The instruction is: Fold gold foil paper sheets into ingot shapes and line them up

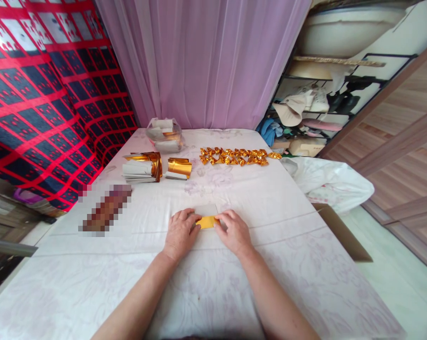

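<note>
A small sheet of gold foil paper (207, 222) lies on the table in front of me, its near part showing gold and its far part pale grey. My left hand (181, 231) pinches its left edge between thumb and fingers. At the right edge, my right hand (234, 231) grips it the same way. Farther off stand a thick stack of gold and grey paper sheets (142, 168) and a smaller stack (179, 168) beside it. Folded gold paper pieces (234, 156) sit in two rows at the back right.
A clear plastic bag (165, 135) of paper sheets stands at the back left of the table (213, 269). A pixelated patch (107, 210) covers something at left. White plastic bag (334, 184) and cardboard (343, 233) are beyond the right edge. A purple curtain (202, 61) hangs behind.
</note>
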Available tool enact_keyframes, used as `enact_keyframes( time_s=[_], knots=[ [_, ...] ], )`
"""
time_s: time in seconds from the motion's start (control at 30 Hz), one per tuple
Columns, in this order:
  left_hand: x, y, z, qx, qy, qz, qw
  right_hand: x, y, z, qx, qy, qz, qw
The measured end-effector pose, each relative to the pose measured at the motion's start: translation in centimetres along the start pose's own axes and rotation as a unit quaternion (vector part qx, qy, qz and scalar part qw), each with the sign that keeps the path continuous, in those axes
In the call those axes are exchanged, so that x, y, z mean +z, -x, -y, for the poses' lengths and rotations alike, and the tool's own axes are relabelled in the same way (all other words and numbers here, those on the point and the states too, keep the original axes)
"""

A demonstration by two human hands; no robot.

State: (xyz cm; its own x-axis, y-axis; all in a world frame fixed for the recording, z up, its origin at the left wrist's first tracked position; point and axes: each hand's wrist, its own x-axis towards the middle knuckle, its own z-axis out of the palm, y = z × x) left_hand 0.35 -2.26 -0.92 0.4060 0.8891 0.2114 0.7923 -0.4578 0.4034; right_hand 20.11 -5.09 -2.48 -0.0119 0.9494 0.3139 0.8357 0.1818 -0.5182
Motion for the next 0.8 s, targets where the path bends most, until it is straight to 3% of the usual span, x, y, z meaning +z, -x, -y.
enact_keyframes(
  time_s=[0.27, 0.43, 0.8],
  knots=[
    [0.3, 0.5, -0.1, 0.035, -0.025, -0.017, 0.999, 0.2, 0.3, 0.0, -0.019, 0.034, -0.012, 0.999],
    [0.5, 0.9, 0.1, 0.063, -0.048, 0.016, 0.997, 0.2, 0.4, 0.2, -0.023, 0.05, -0.016, 0.998],
    [0.7, 1.2, -0.1, 0.056, -0.047, 0.015, 0.997, 0.1, 0.6, 0.3, -0.018, 0.077, -0.001, 0.997]
  ],
)
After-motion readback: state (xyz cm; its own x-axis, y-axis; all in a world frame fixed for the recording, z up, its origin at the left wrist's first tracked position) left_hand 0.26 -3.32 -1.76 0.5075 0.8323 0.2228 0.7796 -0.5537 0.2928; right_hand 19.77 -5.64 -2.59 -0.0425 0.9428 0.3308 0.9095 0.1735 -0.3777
